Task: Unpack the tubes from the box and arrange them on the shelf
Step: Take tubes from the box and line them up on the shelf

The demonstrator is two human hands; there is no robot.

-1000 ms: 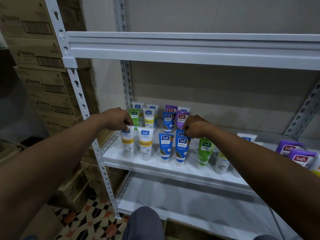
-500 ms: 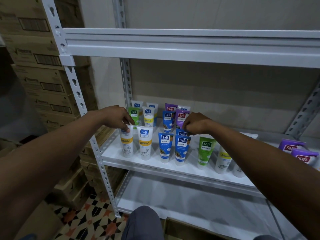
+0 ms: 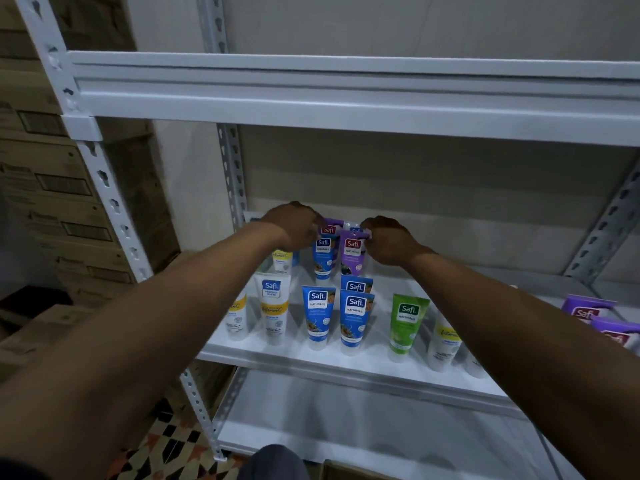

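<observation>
Care suited the back of the shelf [image 3: 374, 367]: the right hand [image 3: 388, 242] pinched the purple Safi tube [image 3: 352, 259] by its crimped top, beside the blue Safi Naturals tube [image 3: 322, 259]; the left hand [image 3: 298, 226] curled nearby, its hold unclear. Small upright nudges would likely spare neighbouring tubes.

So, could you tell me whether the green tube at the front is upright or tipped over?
Upright: the green tube stands on its cap on the shelf, flat end up, logo reading level.
</observation>
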